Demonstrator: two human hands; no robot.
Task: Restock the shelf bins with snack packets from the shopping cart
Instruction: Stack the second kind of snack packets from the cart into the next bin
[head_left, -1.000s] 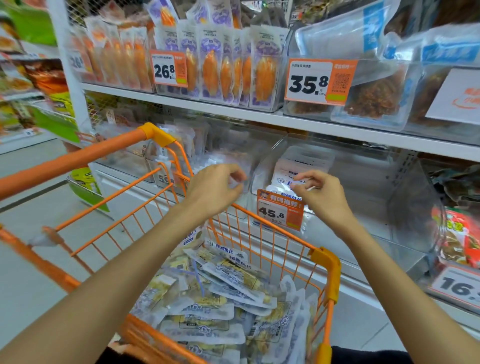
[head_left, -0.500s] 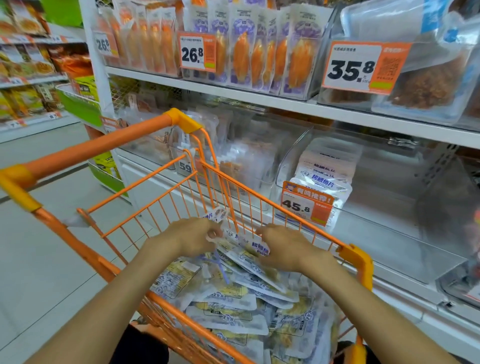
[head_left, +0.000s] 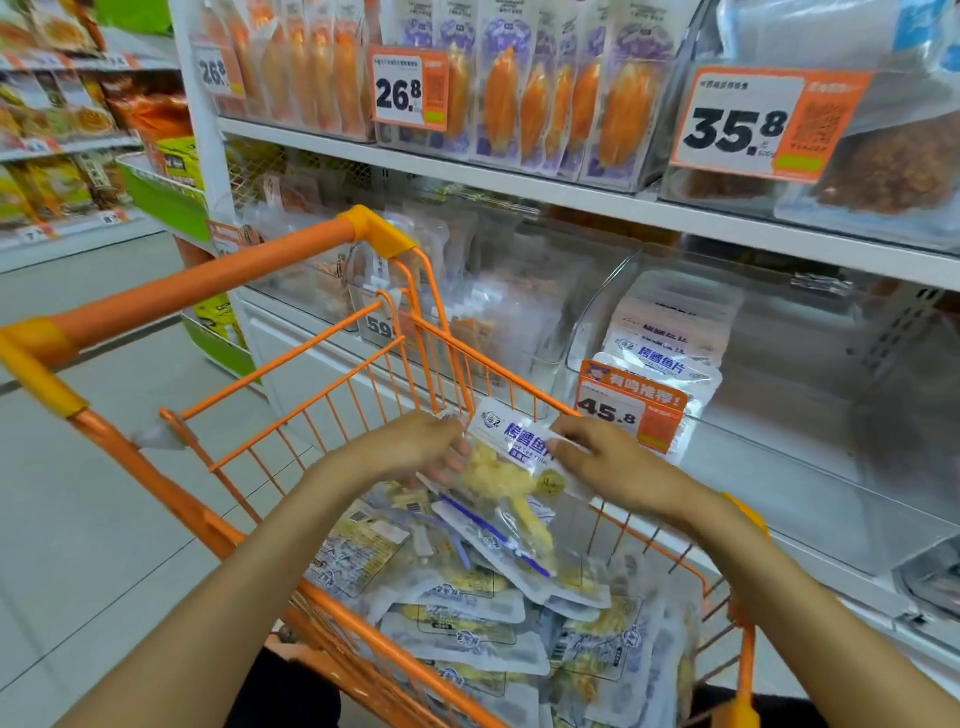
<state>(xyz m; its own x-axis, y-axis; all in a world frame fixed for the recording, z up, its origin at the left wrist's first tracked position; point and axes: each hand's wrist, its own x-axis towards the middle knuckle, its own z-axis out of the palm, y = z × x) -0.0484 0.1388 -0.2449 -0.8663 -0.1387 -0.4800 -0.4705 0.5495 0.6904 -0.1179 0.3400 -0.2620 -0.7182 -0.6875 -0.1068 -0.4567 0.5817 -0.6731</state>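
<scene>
An orange wire shopping cart (head_left: 332, 384) holds a heap of clear-and-white snack packets (head_left: 467, 618) with blue print and yellow contents. Both hands hold a small bundle of those packets (head_left: 511, 467) above the heap. My left hand (head_left: 415, 447) grips its left edge, and my right hand (head_left: 618, 462) pinches its right edge. Beyond the cart's right rim stands a clear shelf bin (head_left: 810, 395) with a 45.8 price tag (head_left: 631, 410). Several of the same packets (head_left: 670, 332) lean at the bin's left end.
Neighbouring clear bins (head_left: 498, 306) hold other packets at the same shelf level. The upper shelf (head_left: 571, 200) carries orange snack packs with 26.8 and 35.8 tags. Another shelving aisle (head_left: 67, 130) stands far left across grey floor tiles.
Both hands dropped from the shelf bin into the cart, took hold of packets and have lifted them above the heap. The view has shifted closer to the cart.
</scene>
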